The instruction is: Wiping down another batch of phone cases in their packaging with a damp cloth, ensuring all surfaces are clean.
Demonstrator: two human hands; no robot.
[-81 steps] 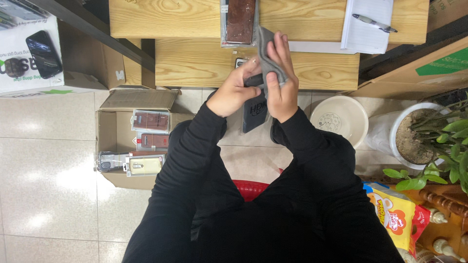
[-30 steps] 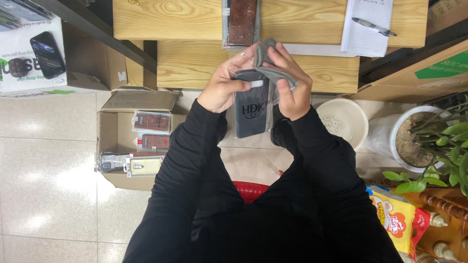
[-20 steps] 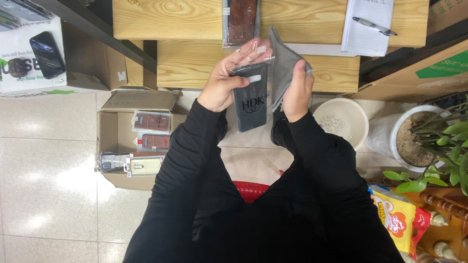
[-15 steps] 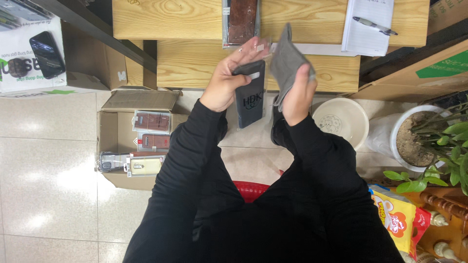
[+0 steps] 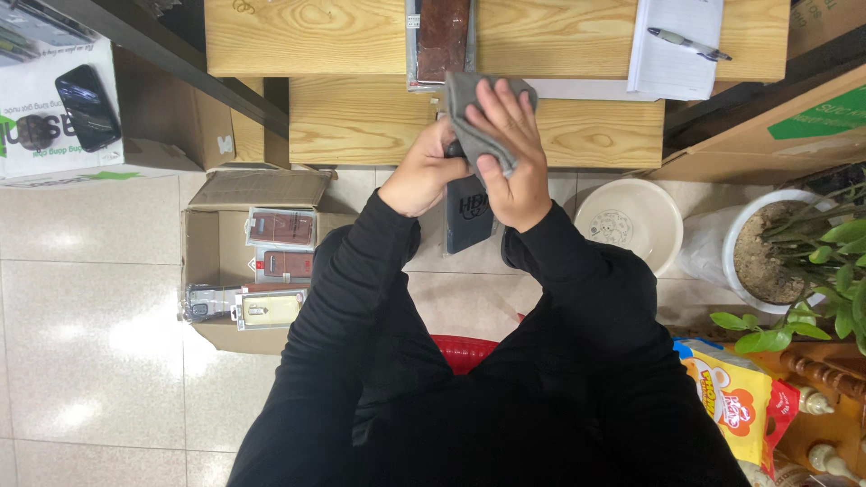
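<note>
**Above the wooden bench: a cloth pressed to a dark case**

In front of the light wooden bench (image 5: pixel 361 126), the person holds a flat dark case (image 5: pixel 469 216) upright between the two hands, its lower end hanging free above the tiled floor. The left hand (image 5: pixel 422 173) is curled around the case's upper part from the side, fingers closed on it, though the grip itself is partly hidden. The right hand (image 5: pixel 511 153) lies over a grey cloth (image 5: pixel 469 104), fingers slightly spread and pressing the cloth flat against the top of the case.

The case looks light, thin and fairly stiff, with a smooth face that could slip in the hand; holding it by its long edges seems the safest grip. The cloth is soft and limp, folding over the fingertips, and is best pinned under flat fingers.

On the bench lie a brown packaged case (image 5: pixel 442 36) and a notepad (image 5: pixel 672 54) with a pen (image 5: pixel 687 43). An open cardboard box (image 5: pixel 207 261) of packaged cases sits on the floor to the left, a pale bucket (image 5: pixel 631 221) and a potted plant (image 5: pixel 794 261) to the right.
</note>
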